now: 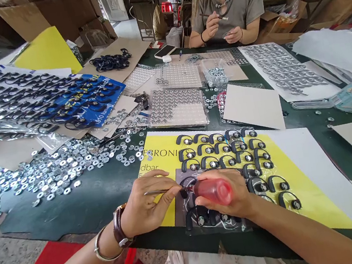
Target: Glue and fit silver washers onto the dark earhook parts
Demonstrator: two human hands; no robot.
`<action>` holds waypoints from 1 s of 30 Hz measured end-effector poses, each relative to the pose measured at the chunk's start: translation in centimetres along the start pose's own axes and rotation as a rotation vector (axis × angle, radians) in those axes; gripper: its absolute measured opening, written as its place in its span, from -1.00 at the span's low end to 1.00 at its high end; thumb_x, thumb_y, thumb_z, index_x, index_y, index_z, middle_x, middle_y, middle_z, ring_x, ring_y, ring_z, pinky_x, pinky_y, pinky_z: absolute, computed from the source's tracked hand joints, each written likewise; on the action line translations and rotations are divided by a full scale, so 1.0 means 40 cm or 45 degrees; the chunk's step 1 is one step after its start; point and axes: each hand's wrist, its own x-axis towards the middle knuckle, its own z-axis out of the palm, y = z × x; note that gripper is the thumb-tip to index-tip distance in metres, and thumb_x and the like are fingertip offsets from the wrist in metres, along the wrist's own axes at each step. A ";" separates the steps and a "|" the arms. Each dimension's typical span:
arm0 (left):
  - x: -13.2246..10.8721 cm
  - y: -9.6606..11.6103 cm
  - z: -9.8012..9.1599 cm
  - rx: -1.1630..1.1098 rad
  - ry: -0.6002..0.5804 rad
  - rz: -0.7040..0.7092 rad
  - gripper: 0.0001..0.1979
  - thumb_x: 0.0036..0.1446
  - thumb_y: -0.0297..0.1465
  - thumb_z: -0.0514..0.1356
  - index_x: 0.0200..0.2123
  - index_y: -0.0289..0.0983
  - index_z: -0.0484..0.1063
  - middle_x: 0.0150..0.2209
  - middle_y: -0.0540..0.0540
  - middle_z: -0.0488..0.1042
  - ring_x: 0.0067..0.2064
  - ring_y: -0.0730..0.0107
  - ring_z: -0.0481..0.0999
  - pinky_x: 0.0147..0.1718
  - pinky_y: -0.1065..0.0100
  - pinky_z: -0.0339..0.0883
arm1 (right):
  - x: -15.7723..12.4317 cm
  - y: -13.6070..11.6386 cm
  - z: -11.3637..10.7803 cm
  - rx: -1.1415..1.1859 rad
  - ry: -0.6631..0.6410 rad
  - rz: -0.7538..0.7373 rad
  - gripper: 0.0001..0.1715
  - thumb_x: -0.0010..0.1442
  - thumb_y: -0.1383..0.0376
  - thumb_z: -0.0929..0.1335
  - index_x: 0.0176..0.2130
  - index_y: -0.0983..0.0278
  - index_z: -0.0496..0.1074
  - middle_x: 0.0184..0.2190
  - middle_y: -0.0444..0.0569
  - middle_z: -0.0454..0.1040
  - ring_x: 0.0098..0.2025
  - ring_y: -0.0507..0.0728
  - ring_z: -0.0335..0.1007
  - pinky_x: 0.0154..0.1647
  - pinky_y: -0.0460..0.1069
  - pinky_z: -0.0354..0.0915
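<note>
Red and tilted, a bottle (215, 191) is gripped in the right hand (237, 185), its nozzle (190, 188) pointing left above black ear hooks (212, 163) on a yellow sheet (311, 197). The left hand (149, 202) pinches a thin metal tool (155, 192), its end near the nozzle. Metal washers (64, 172) lie scattered over the green worktop (75, 214); another person (248, 9) sits opposite.

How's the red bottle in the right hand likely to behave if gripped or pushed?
The red bottle in the right hand looks like translucent plastic, so it probably gives when squeezed. Its rounded body would likely roll if laid sideways.
</note>
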 end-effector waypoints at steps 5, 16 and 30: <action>-0.004 0.026 0.003 0.052 -0.035 0.072 -0.86 0.15 -0.60 0.16 -0.25 -0.31 0.44 -0.37 -0.03 0.59 -0.38 0.44 0.56 -0.11 0.24 0.41 | 0.060 -0.011 -0.104 0.422 -0.180 0.560 -0.80 0.23 0.15 0.37 -0.20 0.21 0.45 -0.40 -0.13 0.59 -0.40 0.06 0.56 -0.37 -0.08 0.49; -0.038 0.087 0.019 0.370 0.027 0.388 -0.88 0.15 -0.54 0.18 -0.23 -0.38 0.48 -0.31 -0.11 0.61 -0.29 0.38 0.60 -0.12 0.22 0.49 | -0.016 -0.034 -0.164 0.649 0.179 0.832 -0.76 0.20 0.15 0.40 -0.21 0.26 0.43 -0.49 -0.04 0.59 -0.50 0.15 0.56 -0.57 -0.05 0.49; -0.141 0.169 0.064 0.567 -0.008 0.660 -0.83 0.14 -0.41 0.26 -0.33 -0.44 0.55 -0.32 -0.18 0.61 -0.20 0.27 0.61 -0.09 0.27 0.54 | -0.107 -0.082 -0.039 0.244 -0.012 0.465 -0.77 0.17 0.14 0.39 -0.22 0.23 0.43 -0.38 -0.04 0.59 -0.46 0.10 0.56 -0.46 -0.06 0.48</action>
